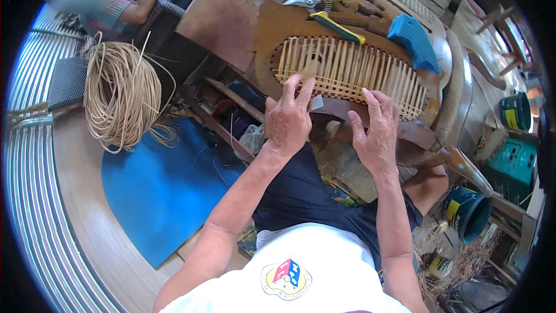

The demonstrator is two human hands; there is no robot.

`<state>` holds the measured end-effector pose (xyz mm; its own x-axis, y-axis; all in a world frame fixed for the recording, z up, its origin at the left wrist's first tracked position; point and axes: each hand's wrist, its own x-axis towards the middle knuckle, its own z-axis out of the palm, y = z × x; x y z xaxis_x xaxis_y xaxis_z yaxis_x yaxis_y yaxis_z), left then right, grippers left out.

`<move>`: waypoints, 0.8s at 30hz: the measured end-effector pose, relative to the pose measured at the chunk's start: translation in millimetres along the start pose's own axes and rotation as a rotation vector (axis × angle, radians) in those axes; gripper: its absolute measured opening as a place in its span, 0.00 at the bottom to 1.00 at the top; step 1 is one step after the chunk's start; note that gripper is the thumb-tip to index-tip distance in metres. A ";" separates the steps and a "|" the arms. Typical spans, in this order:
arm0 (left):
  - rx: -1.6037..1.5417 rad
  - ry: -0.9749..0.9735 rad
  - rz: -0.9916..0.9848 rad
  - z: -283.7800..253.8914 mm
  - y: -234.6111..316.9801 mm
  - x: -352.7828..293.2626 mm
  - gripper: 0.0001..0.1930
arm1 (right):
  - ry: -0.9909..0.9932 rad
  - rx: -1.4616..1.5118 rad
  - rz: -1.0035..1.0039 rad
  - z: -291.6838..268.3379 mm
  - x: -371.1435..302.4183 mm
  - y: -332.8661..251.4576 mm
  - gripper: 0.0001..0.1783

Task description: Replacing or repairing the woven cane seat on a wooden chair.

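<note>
Apparently weaving cross strips | cane lattice: one o'clock | left hand: fingers parted at near edge, grip unclear | right hand: thumb spread wide, fingertips at lattice | next move likely needs even spacing

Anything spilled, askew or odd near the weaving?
Yes: loose straw-like scraps are strewn at lower right, looking like uncleared litter. Also, pruning shears lie with handles splayed beside the cane weave, looking unlatched.
</note>
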<state>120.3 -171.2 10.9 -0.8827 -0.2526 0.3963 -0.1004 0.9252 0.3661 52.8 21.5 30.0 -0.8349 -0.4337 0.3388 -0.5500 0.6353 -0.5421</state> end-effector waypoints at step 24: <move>-0.238 0.043 0.039 3.1 -33.0 20.4 0.27 | 0.006 -0.083 -0.252 46.4 57.6 -20.8 0.09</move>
<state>104.1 -206.0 4.3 -0.8631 -0.2348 0.4471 0.0486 0.8426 0.5363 17.1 -46.3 25.1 -0.6714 -0.5812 0.4598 -0.7401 0.5582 -0.3751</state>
